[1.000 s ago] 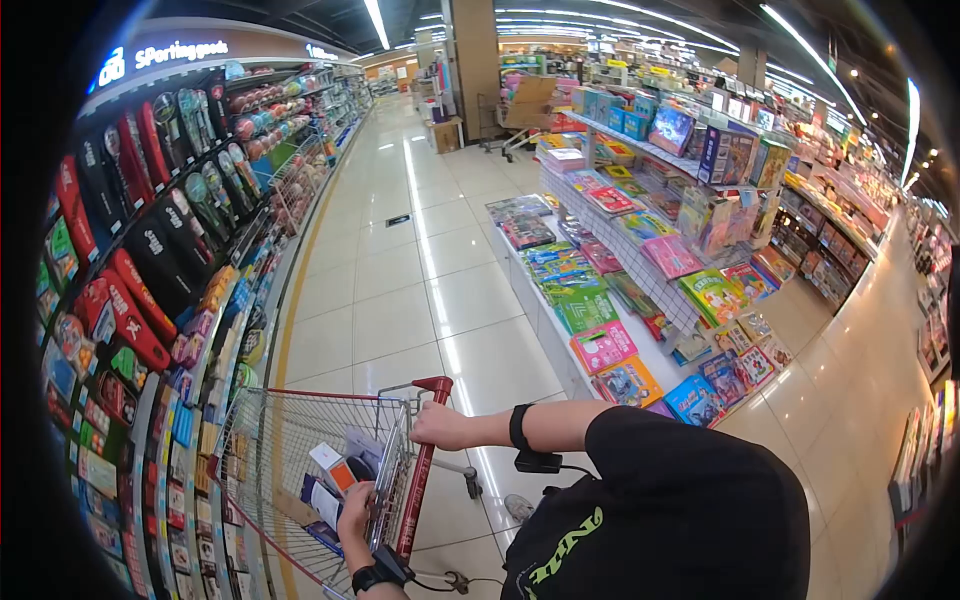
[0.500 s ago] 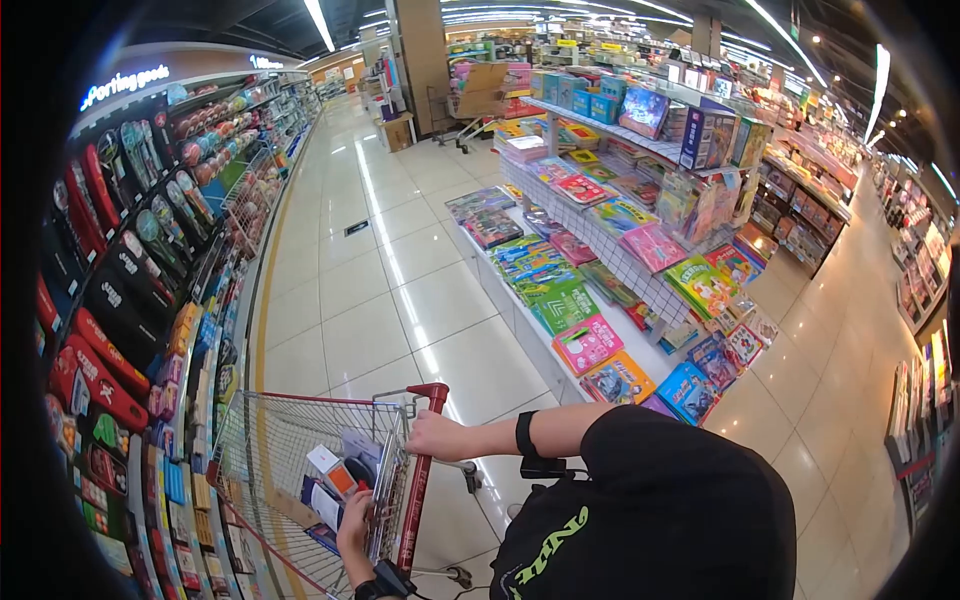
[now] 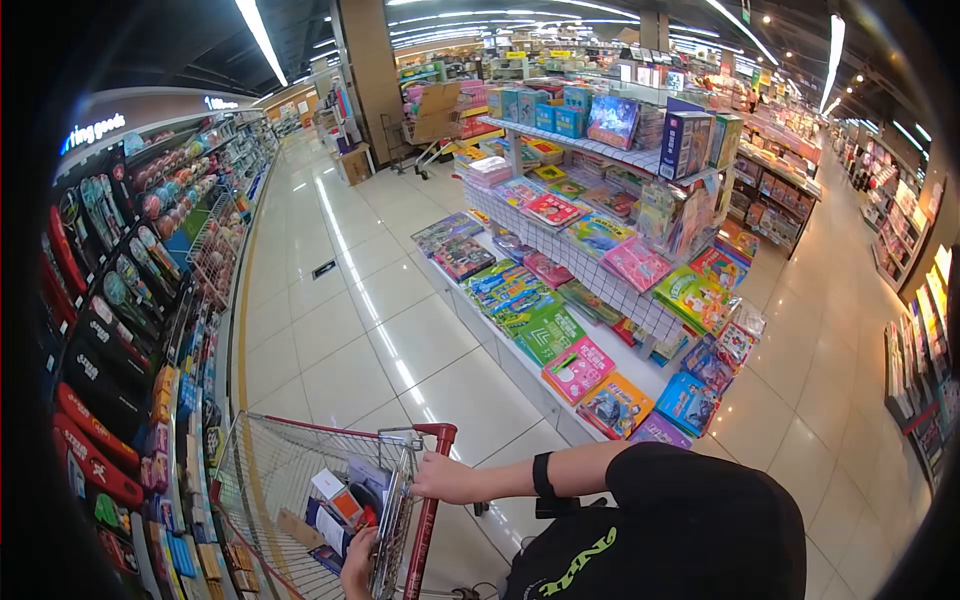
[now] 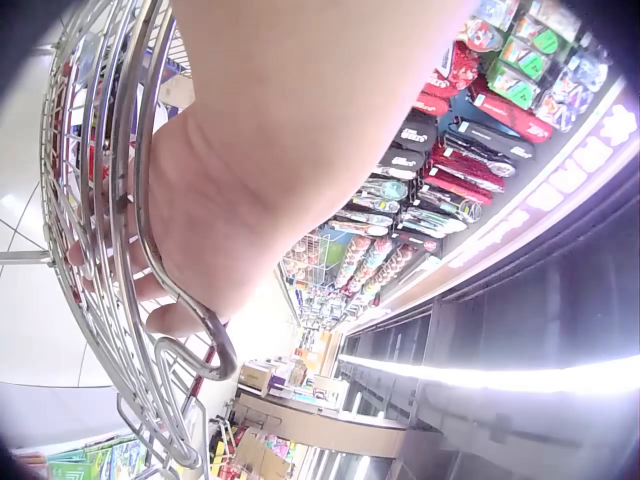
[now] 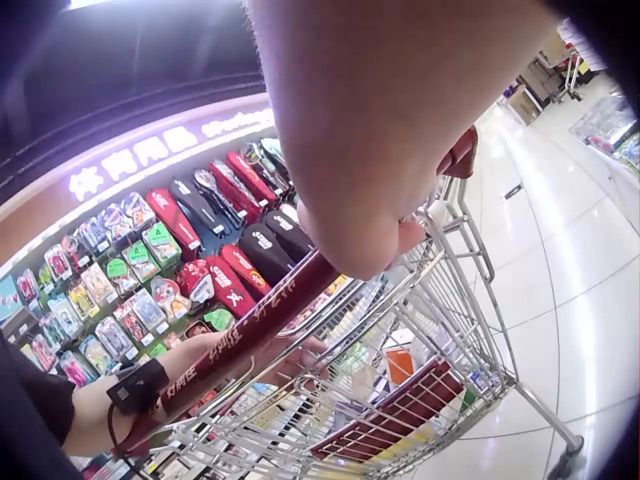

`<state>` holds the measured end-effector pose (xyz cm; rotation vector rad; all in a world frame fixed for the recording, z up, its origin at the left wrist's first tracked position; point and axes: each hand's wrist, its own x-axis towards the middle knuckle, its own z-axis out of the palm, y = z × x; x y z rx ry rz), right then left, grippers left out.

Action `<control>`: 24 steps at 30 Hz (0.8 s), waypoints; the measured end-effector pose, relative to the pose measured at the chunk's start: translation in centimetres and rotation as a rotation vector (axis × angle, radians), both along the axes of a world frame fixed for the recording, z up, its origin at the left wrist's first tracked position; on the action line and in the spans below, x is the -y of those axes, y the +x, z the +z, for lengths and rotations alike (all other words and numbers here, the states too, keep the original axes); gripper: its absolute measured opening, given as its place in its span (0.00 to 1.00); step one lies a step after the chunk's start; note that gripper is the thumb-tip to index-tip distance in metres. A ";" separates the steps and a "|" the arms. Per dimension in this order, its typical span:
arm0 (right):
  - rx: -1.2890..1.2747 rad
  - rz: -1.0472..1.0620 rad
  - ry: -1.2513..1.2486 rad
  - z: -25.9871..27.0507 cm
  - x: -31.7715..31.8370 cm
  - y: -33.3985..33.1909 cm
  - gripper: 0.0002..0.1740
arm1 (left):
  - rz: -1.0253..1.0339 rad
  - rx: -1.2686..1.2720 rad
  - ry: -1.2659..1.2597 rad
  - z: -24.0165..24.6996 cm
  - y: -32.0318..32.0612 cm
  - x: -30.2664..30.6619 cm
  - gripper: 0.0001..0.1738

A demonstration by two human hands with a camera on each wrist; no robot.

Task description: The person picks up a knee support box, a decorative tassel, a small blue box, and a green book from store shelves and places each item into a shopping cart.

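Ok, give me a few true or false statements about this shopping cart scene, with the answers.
1. The right hand grips the red handle of the cart. True.
2. The cart is empty. False: boxed goods lie in it.
3. Racket cases hang to the person's left. True.
4. The left hand hangs free. False: it grips the cart's wire back.
5. The floor is dark carpet. False: it is glossy pale tile.
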<state>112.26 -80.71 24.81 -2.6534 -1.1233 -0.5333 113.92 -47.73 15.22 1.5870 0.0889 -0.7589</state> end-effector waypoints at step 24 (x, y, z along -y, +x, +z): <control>-0.082 -0.065 0.136 0.4 -2.2 5.0 0.05 | -0.422 0.177 0.197 8.7 12.2 2.2 0.17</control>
